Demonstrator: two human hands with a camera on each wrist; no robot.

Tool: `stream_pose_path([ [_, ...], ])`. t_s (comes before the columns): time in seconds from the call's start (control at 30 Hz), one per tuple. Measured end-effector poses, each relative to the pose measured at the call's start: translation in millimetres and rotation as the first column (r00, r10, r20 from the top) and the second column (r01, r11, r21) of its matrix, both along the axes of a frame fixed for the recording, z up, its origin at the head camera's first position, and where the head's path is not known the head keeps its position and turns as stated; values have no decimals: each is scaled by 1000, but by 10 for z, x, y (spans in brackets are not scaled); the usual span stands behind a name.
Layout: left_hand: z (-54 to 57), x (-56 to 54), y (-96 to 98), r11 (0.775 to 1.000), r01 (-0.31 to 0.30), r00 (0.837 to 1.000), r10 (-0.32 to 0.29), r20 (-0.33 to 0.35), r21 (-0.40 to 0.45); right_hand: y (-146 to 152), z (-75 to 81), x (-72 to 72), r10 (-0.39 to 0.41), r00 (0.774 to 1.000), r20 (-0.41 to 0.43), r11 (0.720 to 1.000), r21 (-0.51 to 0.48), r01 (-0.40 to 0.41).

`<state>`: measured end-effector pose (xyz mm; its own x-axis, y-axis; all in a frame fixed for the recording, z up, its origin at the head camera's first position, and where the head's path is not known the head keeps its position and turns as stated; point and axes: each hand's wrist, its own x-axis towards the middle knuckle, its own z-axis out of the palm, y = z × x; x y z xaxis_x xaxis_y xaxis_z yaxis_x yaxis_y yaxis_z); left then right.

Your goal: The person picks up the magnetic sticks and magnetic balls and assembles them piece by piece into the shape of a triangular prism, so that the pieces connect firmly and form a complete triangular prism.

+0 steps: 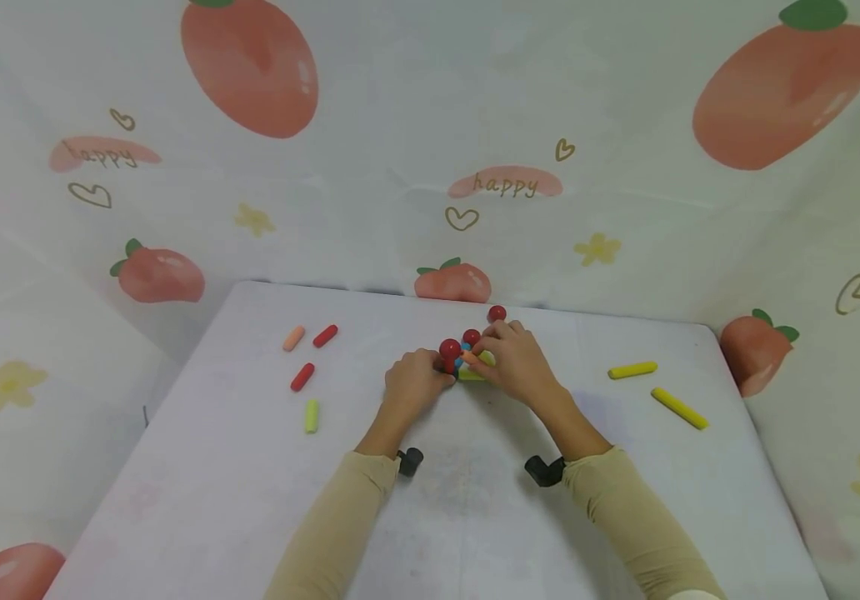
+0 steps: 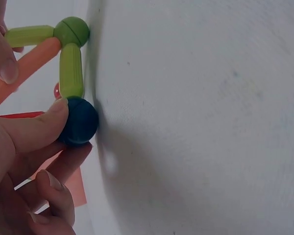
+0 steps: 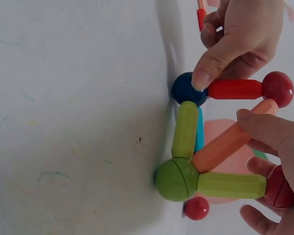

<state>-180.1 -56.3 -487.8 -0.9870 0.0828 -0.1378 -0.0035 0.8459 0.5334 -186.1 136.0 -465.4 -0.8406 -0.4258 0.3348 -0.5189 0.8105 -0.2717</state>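
Observation:
A structure of magnetic rods and balls stands at the far middle of the table. My left hand (image 1: 415,383) pinches its dark blue ball (image 2: 81,125) at a lower corner. From that ball a red rod (image 3: 235,89) rises to a red ball (image 3: 278,89), and a yellow-green rod (image 3: 184,129) runs to a green ball (image 3: 176,179). Another yellow-green rod (image 3: 230,185) joins the green ball to a second red ball (image 3: 279,191). My right hand (image 1: 512,358) pinches an orange rod (image 3: 230,142) slanting from the green ball toward the first red ball; whether its upper end touches, I cannot tell.
Left on the table lie a short orange rod (image 1: 293,338), two red rods (image 1: 326,336) and a yellow-green rod (image 1: 312,417). Two yellow rods (image 1: 680,408) lie to the right. A red ball (image 1: 497,313) shows behind my right hand, near the table's back edge.

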Motion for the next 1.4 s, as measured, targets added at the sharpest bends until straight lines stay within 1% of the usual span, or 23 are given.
stream_pose_path([
  [0.1,6,7,3,1000,5,1000,-5,-8,-16,-5,0,9,-2,1000,-10,1000,1,2],
  [0.27,7,24,17,999,2,1000,-2,-7,-42,-14,-9,17,-2,1000,-17,999,33,2],
  [0.33,8,34,27,999,-1,1000,1,-5,-44,0,-17,16,1,1000,-16,1000,27,0],
  [0.4,7,41,37,999,-3,1000,3,-3,-38,38,1,24,1,1000,26,999,-37,0],
  [0.47,5,45,46,1000,-3,1000,3,3,-28,110,28,44,-6,993,115,989,-147,23],
  [0.5,9,46,48,1000,-1,1000,1,8,-21,157,41,55,-6,986,169,976,-215,43],
  [0.57,5,43,48,1000,-2,1000,2,15,-13,252,47,88,-10,959,285,933,-341,111],
  [0.6,3,42,45,1000,-4,1000,4,18,-10,295,26,102,-15,942,335,913,-380,150],
  [0.67,-1,39,38,1000,-11,1000,11,20,-10,361,-49,127,-17,907,420,883,-420,211],
  [0.7,-3,38,33,1000,-14,1000,15,20,-12,380,-102,137,-22,891,453,878,-418,233],
  [0.73,-8,37,29,1000,-19,1000,20,17,-11,388,-164,144,-33,878,478,879,-404,253],
  [0.8,-9,37,22,1000,-20,1000,20,14,-7,390,-291,148,-45,862,505,888,-375,266],
  [0.83,-8,37,21,1000,-18,1000,18,14,-1,385,-344,151,-48,861,506,892,-367,265],
  [0.87,-9,36,20,1000,-14,1000,14,14,3,376,-393,153,-52,865,499,892,-367,265],
  [0.93,-7,35,20,1000,-7,1000,7,15,12,357,-465,155,-55,884,465,890,-379,254],
  [1.03,-10,31,22,1000,-8,1000,8,17,13,321,-512,161,-57,909,413,884,-402,238],
  [1.13,-16,26,14,1000,-8,1000,8,18,-3,286,-530,157,-71,914,398,891,-387,238],
  [1.23,0,35,-28,1000,16,1000,-16,24,7,268,-539,159,-82,916,393,900,-365,238],
  [1.3,28,57,-99,998,22,999,-24,38,65,268,-546,162,-81,918,387,900,-367,234],
  [1.33,45,70,-154,994,23,999,-28,44,111,274,-548,166,-83,920,384,899,-369,235],
  [1.4,81,108,-309,977,16,999,-25,41,212,291,-553,174,-87,919,385,895,-374,242],
])
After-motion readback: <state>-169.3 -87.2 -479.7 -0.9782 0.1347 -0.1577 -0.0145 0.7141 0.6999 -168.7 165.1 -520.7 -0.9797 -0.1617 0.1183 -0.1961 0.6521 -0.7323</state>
